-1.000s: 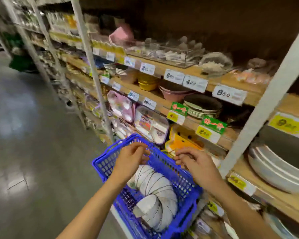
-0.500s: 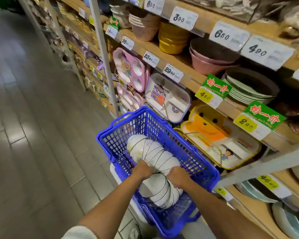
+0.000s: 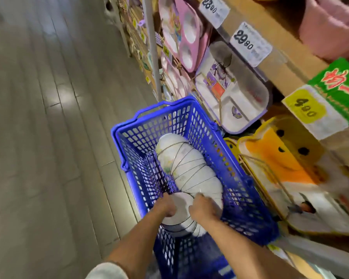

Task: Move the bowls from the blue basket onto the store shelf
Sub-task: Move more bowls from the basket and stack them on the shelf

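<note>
- Head view: one wide-angle camera, pitched steeply down and forward.
- Range: close above blue basket; store shelf right, floor left.

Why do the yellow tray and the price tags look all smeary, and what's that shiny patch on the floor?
Head view: the yellow tray and price tags on the right smear from motion blur; head view: the bowls in the blue basket look sharper; head view: the floor patch is glare, light bouncing off the smooth boards.

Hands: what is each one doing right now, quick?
Left hand: holding the bowl stack at its near end.
Right hand: holding the same bowl stack.
</note>
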The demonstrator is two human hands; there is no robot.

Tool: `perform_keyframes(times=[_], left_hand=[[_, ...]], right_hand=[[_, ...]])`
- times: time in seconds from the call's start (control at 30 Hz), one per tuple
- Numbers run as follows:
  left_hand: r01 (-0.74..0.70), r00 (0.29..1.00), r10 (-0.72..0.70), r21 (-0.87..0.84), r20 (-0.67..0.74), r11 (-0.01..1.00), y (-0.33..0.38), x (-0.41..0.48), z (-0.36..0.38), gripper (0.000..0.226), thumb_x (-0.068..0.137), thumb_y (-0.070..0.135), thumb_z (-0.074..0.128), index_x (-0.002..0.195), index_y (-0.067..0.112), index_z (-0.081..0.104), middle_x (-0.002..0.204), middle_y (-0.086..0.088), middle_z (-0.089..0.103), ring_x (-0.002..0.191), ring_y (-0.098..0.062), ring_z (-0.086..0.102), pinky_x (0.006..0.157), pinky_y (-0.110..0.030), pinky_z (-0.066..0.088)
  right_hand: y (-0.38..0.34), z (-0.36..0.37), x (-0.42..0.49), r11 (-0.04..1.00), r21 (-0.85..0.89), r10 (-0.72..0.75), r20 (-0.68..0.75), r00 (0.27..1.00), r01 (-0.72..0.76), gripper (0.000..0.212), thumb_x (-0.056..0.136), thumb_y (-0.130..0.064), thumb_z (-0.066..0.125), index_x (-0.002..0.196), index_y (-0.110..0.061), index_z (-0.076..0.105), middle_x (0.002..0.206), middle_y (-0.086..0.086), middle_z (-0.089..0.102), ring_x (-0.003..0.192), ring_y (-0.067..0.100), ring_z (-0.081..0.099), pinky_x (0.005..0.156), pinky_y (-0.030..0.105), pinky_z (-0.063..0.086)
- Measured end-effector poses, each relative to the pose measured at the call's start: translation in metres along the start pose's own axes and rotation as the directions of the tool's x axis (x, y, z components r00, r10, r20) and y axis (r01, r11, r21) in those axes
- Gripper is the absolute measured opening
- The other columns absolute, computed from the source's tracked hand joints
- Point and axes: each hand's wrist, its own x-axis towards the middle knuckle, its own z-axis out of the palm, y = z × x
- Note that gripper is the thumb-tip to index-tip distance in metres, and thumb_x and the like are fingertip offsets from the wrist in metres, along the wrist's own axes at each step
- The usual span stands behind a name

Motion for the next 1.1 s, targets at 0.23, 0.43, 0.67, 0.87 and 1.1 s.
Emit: perform_keyframes(times=[0.23, 0.43, 0.67, 0.87, 1.1], left_hand=[[0.013, 1.000, -0.013, 0.005, -0.010, 1.000, 0.003, 0.010, -0.001, 0.053, 0.100, 0.014, 0.035, 0.146, -0.007, 0.020, 0.146, -0.023, 0.041, 0.134, -0.034, 0.043, 0.104, -0.036, 0.038], [-0.031, 0.997, 0.028, -0.036, -0.071, 0.999, 0.004, -0.013, -0.031, 0.043, 0.099, 0.017, 0.037, 0.138, -0.001, 0.037, 0.143, -0.019, 0.047, 0.131, -0.034, 0.046, 0.102, -0.035, 0.038], [-0.253, 0.951, 0.102, -0.548, -0.290, 0.797, -0.001, -0.062, -0.102, 0.017, 0.094, 0.018, 0.050, 0.097, 0.008, 0.064, 0.099, -0.010, 0.063, 0.082, -0.018, 0.056, 0.068, -0.025, 0.042], [-0.302, 0.912, 0.333, -0.940, -0.238, 0.156, 0.010, -0.125, -0.155, 0.028, 0.084, 0.017, 0.053, 0.107, 0.014, 0.069, 0.099, -0.009, 0.072, 0.089, -0.024, 0.063, 0.072, -0.032, 0.052], [-0.457, 0.763, 0.400, -0.862, -0.507, -0.221, 0.056, -0.225, -0.200, 0.045, 0.080, 0.017, 0.036, 0.116, 0.013, 0.065, 0.108, -0.012, 0.069, 0.095, -0.032, 0.060, 0.074, -0.036, 0.049]], right_hand=[[0.000, -0.001, 0.010, 1.000, 0.006, -0.002, 0.059, 0.998, 0.002, 0.044, 0.093, -0.020, 0.055, 0.135, -0.007, 0.049, 0.135, 0.014, 0.058, 0.122, 0.030, 0.057, 0.080, 0.029, 0.047], [0.000, -0.017, 0.010, 0.989, 0.091, -0.127, 0.085, 0.988, 0.119, 0.036, 0.091, -0.024, 0.051, 0.120, -0.006, 0.060, 0.124, 0.017, 0.064, 0.112, 0.033, 0.061, 0.079, 0.029, 0.048], [-0.003, -0.108, -0.001, 0.847, 0.473, -0.293, 0.034, 0.955, 0.243, 0.030, 0.085, -0.003, 0.051, 0.058, -0.015, 0.045, 0.060, 0.006, 0.042, 0.052, 0.019, 0.042, 0.045, 0.027, 0.030], [-0.010, -0.196, -0.051, 0.674, 0.649, -0.373, -0.113, 0.921, 0.353, 0.026, 0.082, 0.004, 0.051, 0.060, -0.008, 0.046, 0.035, -0.002, 0.037, 0.029, 0.010, 0.032, 0.034, 0.016, 0.020], [-0.009, -0.271, -0.137, 0.488, 0.696, -0.386, -0.368, 0.846, 0.526, 0.027, 0.083, 0.001, 0.053, 0.057, -0.008, 0.053, 0.037, 0.002, 0.037, 0.028, 0.010, 0.028, 0.034, 0.014, 0.019]])
